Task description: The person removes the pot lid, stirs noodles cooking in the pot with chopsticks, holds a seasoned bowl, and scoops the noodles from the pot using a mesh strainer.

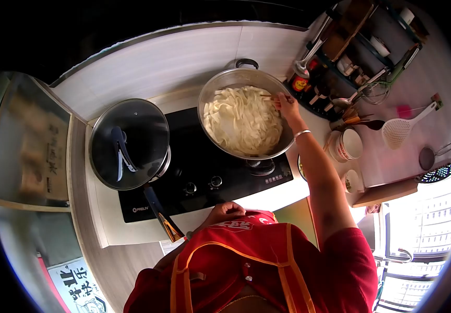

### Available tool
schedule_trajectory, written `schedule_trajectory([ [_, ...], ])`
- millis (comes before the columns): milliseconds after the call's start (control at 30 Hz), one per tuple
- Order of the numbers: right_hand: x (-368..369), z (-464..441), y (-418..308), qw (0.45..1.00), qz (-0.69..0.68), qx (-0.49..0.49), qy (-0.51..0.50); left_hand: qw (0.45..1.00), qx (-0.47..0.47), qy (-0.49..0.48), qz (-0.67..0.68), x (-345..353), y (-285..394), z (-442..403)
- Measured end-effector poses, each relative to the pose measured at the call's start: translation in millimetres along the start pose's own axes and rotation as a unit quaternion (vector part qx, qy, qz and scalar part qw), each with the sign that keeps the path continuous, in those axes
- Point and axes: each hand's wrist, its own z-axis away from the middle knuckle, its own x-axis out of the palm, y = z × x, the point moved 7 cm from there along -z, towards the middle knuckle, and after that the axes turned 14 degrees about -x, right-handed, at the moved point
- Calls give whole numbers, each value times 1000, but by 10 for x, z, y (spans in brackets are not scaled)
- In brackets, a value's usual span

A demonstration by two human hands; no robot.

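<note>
My right hand (pixel 286 106) is closed around wooden chopsticks (pixel 268 97), whose tips reach into wide pale noodles (pixel 243 120). These fill a large steel pot (pixel 203 113) on the right side of the black cooktop (pixel 183 177). The right hand is over the pot's right rim, with a bracelet on the wrist. My left hand (pixel 226 213) rests by the front of the red apron (pixel 236 250), its fingers curled and pressed together, with nothing visible in them. Left of the pot, a pan with a glass lid (pixel 100 148) stands on the cooktop, its dark handle (pixel 157 208) pointing toward me.
A rack (pixel 335 62) with bottles and jars is at the back right. Beside it are stacked bowls (pixel 349 143), a whisk (pixel 375 92) and a white skimmer (pixel 398 130). A small dish (pixel 350 180) sits nearer me. A cabinet (pixel 29 141) borders the left.
</note>
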Motion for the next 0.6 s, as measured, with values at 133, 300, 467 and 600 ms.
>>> schedule_trajectory([
  [133,517,-82,48,999,6,16,-38,999,-15,19,-41,-110,-23,69],
  [300,939,174,6,980,130,14,-149,1000,-1,16,2,-116,-4,93],
  [467,1025,685,-281,951,166,-12,-261,1000,22,8,21,-45,-78,-28],
  [600,945,1098,-726,942,149,-11,-299,999,-6,-24,45,54,-23,3],
])
